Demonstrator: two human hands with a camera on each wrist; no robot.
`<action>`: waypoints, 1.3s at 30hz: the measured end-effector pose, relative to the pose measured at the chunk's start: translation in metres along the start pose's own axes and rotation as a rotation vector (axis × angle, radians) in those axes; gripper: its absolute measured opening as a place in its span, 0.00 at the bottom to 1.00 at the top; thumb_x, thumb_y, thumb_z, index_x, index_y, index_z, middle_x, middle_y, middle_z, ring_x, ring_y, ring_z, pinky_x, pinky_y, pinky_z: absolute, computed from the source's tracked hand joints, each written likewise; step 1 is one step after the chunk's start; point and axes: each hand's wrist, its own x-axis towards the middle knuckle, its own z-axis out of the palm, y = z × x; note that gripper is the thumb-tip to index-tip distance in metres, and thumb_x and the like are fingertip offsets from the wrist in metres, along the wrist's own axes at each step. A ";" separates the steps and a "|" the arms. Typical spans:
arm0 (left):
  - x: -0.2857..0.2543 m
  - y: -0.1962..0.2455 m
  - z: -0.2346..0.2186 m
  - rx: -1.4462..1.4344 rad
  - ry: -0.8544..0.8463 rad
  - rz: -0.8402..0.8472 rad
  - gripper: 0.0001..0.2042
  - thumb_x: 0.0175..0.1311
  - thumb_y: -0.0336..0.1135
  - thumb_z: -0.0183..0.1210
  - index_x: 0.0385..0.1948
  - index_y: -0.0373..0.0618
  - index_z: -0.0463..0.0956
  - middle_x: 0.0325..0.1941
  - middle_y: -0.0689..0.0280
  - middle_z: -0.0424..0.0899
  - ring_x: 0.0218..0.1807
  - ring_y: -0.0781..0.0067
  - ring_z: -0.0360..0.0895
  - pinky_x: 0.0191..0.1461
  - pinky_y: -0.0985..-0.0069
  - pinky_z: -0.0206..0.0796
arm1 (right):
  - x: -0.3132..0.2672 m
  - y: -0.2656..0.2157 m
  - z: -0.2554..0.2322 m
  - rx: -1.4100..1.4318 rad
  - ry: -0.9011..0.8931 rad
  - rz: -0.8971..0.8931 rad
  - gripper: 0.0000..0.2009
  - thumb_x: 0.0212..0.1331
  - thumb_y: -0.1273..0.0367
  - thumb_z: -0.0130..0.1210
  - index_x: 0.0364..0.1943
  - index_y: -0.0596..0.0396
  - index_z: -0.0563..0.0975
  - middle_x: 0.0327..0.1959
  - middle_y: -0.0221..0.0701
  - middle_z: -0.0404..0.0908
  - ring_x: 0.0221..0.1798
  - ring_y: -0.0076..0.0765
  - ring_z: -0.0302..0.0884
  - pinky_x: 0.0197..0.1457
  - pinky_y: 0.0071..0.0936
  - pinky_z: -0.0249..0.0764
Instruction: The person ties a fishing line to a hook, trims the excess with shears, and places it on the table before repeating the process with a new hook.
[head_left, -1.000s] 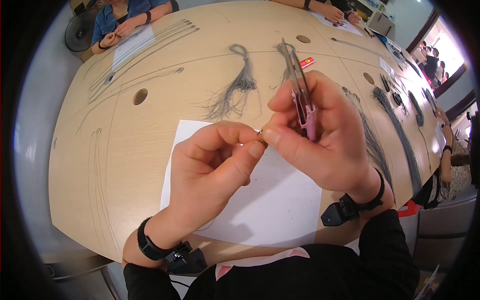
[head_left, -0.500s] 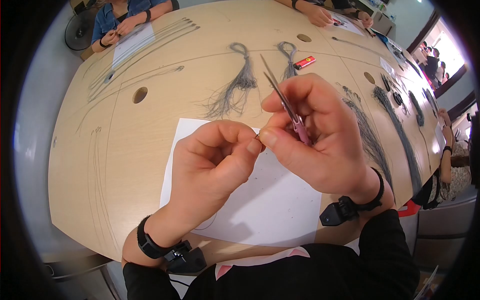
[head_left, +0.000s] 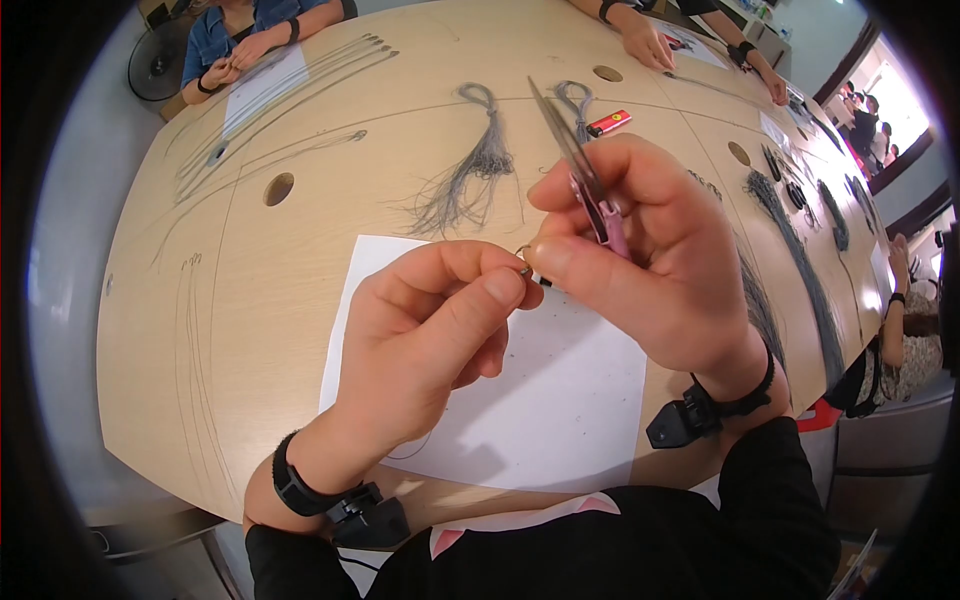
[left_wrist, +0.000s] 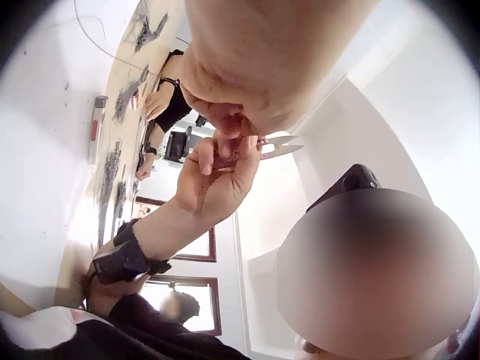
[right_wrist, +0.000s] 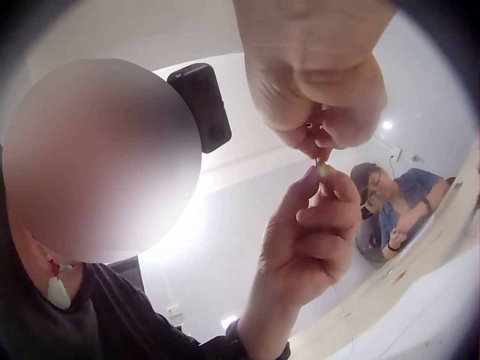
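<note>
Over a white sheet of paper (head_left: 540, 420), my left hand (head_left: 415, 320) pinches a small dark hook (head_left: 525, 268) between thumb and forefinger. A thin line hangs below that hand in the right wrist view. My right hand (head_left: 650, 265) holds pink-handled thread snips (head_left: 598, 205) in its curled fingers, blades pointing up and away over the table. The right thumb tip is right beside the hook. In the left wrist view the snip blades (left_wrist: 281, 146) stick out past the right fingers. The left palm partly hides the fingertips there.
Beyond the hands lie grey looped line bundles (head_left: 487, 150) and a red lighter (head_left: 610, 123). Thin hooked lines (head_left: 190, 300) lie at the left, long grey bundles (head_left: 800, 270) and black scissors (head_left: 795, 195) at the right. People sit around the table, which has round holes (head_left: 279, 189).
The snips swung left, then partly back right. My right thumb has shifted slightly away from the left fingertips, baring more of the hook. The person at the back right has spread their hands along a line.
</note>
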 end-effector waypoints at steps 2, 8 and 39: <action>-0.001 0.000 0.001 -0.064 -0.024 -0.032 0.05 0.54 0.30 0.50 0.30 0.40 0.71 0.27 0.65 0.76 0.16 0.86 0.64 0.14 0.91 0.49 | 0.000 -0.002 -0.002 -0.036 0.001 0.027 0.11 0.46 0.80 0.49 0.36 0.62 0.66 0.28 0.28 0.70 0.31 0.15 0.67 0.34 0.12 0.64; -0.001 0.000 -0.001 -0.164 -0.024 -0.091 0.05 0.54 0.31 0.50 0.29 0.40 0.71 0.26 0.65 0.75 0.16 0.86 0.63 0.13 0.91 0.45 | 0.000 0.003 -0.006 -0.185 -0.020 -0.157 0.12 0.46 0.80 0.49 0.37 0.63 0.67 0.31 0.31 0.71 0.31 0.16 0.67 0.34 0.12 0.64; -0.001 0.003 0.000 -0.039 0.067 0.021 0.06 0.54 0.32 0.50 0.28 0.40 0.71 0.26 0.66 0.75 0.17 0.86 0.65 0.15 0.92 0.51 | 0.000 0.011 -0.003 -0.237 -0.067 -0.301 0.13 0.44 0.83 0.50 0.36 0.63 0.65 0.32 0.32 0.71 0.33 0.19 0.68 0.35 0.13 0.64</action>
